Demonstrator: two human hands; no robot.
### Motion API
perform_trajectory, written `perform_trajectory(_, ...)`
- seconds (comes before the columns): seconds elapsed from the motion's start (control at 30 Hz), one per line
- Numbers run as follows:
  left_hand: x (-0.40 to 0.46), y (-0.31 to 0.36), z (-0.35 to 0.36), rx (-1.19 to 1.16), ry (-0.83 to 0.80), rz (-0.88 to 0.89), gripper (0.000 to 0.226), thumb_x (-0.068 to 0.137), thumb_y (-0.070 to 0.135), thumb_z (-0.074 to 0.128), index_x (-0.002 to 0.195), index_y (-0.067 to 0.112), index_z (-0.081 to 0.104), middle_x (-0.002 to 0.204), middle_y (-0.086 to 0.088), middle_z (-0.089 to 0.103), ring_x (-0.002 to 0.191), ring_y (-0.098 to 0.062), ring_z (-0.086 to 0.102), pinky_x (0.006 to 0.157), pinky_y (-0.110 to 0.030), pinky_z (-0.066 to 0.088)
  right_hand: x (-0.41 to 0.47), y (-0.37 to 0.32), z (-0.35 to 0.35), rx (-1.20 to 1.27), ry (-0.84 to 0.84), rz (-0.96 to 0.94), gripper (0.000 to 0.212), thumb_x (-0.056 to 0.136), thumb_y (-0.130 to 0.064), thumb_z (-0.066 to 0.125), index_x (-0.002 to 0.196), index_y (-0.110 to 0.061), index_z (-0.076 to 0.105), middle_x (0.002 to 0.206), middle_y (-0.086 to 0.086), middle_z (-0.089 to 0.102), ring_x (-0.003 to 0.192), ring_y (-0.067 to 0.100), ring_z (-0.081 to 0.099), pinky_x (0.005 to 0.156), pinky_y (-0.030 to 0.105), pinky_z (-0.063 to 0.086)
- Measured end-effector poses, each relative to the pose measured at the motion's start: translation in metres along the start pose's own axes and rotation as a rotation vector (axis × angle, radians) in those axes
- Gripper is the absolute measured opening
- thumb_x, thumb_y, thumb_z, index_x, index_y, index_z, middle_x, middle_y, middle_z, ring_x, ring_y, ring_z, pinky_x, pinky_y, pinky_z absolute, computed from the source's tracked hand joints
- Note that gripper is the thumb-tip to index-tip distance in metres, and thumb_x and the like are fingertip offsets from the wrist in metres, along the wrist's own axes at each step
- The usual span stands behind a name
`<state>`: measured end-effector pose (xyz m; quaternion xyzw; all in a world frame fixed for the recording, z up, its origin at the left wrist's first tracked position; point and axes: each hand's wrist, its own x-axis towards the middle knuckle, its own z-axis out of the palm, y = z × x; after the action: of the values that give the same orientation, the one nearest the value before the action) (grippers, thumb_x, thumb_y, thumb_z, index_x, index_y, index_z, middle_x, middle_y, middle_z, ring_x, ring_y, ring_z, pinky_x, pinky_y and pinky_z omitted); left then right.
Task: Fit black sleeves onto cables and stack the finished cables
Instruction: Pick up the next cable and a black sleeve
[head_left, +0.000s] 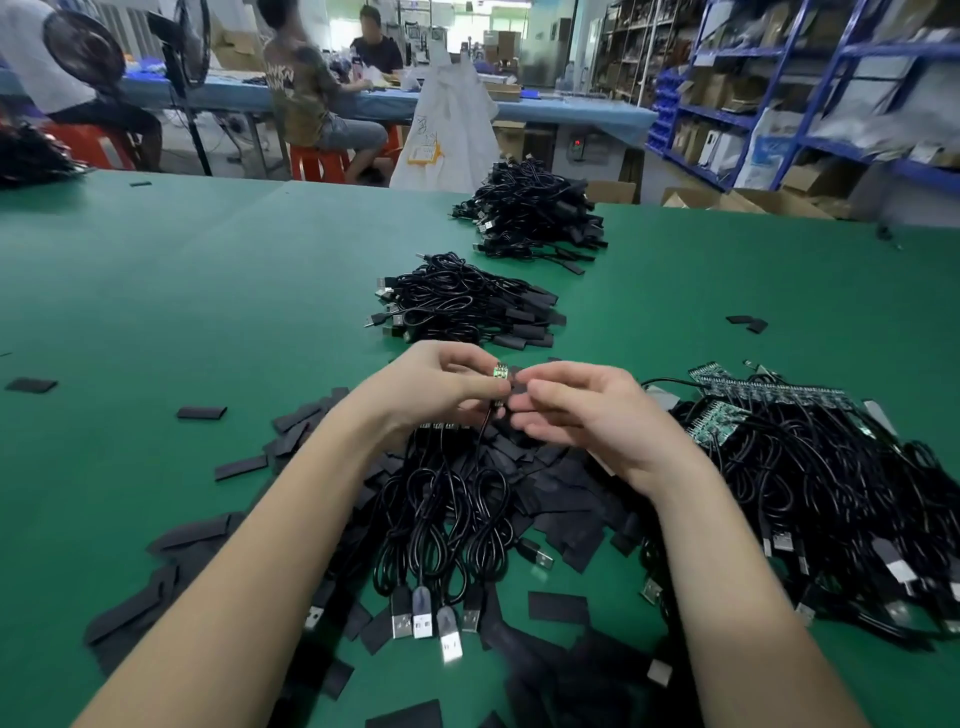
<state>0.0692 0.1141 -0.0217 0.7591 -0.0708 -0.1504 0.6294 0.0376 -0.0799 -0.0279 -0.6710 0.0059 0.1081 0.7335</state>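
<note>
In the head view, both hands meet a little above the centre of the frame. The left hand (441, 387) pinches a small green circuit board (500, 371) at the end of a cable (480, 441), which hangs down toward the lower centre. The right hand (576, 410) has its fingers curled around something dark just beside the board; it is probably a black sleeve (516, 387), but the fingers hide most of it.

Loose sleeves (561, 499) lie scattered under the wrists on the green table (156, 291). Unfinished cables (831, 467) with bare boards are heaped at the right. Two stacks of finished cables (467, 301) lie in the upper centre, one behind the other.

To do this step well, I think the sleeve mouth should be squeezed open first. The board should then go straight in, with the left hand holding it firmly, until the board is fully covered.
</note>
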Motion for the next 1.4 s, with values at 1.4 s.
perform_trajectory(1.4, 0.000, -0.001, 0.009, 0.010, 0.001, -0.035, 0.011, 0.091, 0.010, 0.073, 0.099, 0.011, 0.066, 0.082, -0.010, 0.073, 0.078, -0.020, 0.062, 0.073, -0.022, 0.056, 0.101, -0.045, -0.053, -1.377, -0.121, -0.094, 0.011, 0.080, -0.030, 0.082, 0.073, -0.030, 0.073, 0.083, -0.015, 0.074, 0.085, 0.005, 0.068, 0.075, 0.026, 0.049)
